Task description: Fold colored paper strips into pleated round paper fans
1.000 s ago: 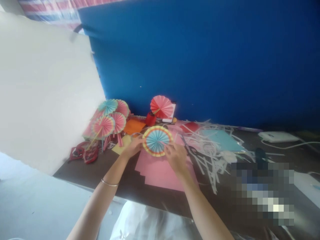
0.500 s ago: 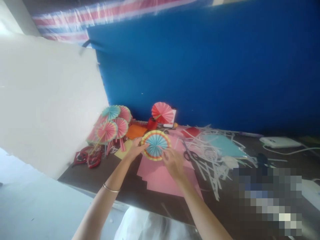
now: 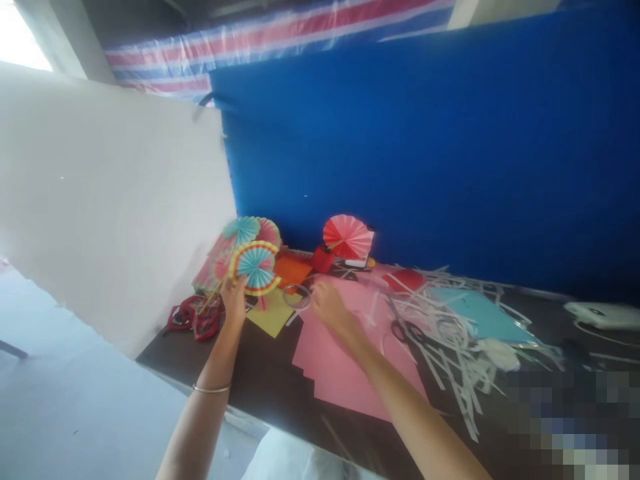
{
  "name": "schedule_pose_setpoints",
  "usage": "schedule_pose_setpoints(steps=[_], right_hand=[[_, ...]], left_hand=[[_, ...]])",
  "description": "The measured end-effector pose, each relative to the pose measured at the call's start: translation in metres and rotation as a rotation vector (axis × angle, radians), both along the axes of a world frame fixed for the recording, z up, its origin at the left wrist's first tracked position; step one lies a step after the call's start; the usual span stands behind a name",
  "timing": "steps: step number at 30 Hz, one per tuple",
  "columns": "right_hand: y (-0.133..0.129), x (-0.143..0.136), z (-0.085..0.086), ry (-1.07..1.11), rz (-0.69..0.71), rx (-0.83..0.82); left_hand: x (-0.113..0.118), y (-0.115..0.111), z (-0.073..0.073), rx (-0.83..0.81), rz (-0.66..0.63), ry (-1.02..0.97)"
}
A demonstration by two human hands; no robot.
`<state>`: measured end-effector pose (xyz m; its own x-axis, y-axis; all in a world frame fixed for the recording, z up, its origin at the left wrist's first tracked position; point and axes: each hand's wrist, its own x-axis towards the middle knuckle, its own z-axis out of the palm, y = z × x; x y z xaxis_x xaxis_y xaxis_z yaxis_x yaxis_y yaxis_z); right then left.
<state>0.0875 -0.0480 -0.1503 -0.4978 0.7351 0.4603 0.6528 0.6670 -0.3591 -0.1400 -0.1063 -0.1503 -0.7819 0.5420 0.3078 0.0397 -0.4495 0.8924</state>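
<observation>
A pleated round paper fan [image 3: 256, 265], light blue in the middle with an orange and yellow rim, is held upright at its lower left edge by my left hand [image 3: 234, 299]. Over the pink paper sheets [image 3: 350, 360], my right hand [image 3: 330, 308] has its fingers curled at the edge of a roll of clear tape [image 3: 297, 297]. Behind the held fan stand other finished-looking paper fans [image 3: 241, 230], partly covered by it. A yellow sheet [image 3: 273, 320] lies beneath, between the two hands.
A pink and red fan [image 3: 347, 237] stands at the back beside a red object [image 3: 323, 259]. Scissors [image 3: 407, 331], white paper strips [image 3: 463, 373] and a light blue sheet [image 3: 487, 315] lie to the right. Red-rimmed items [image 3: 207, 320] sit at the left. A blue panel [image 3: 400, 160] rises behind.
My left hand has carried the blue-centred fan left, towards the other fans. My right hand has come off the fan and is at the tape roll. The view has shifted slightly.
</observation>
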Motion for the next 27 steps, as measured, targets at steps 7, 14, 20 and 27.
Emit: schedule_pose_setpoints(steps=[7,14,20,27], right_hand=[[0.046,-0.049,-0.01,0.175,-0.136,-0.176],[0.086,-0.065,-0.013,0.378,-0.279,-0.303],[0.084,-0.063,-0.006,0.572,-0.237,-0.25],[0.074,-0.025,0.005,0.787,-0.055,-0.111]], left_hand=[[-0.01,0.002,-0.005,-0.013,0.19,0.024],[-0.014,0.011,-0.019,0.007,0.183,-0.038],[-0.011,0.011,-0.019,0.039,0.128,-0.074],[-0.002,0.011,-0.024,-0.19,0.108,0.139]])
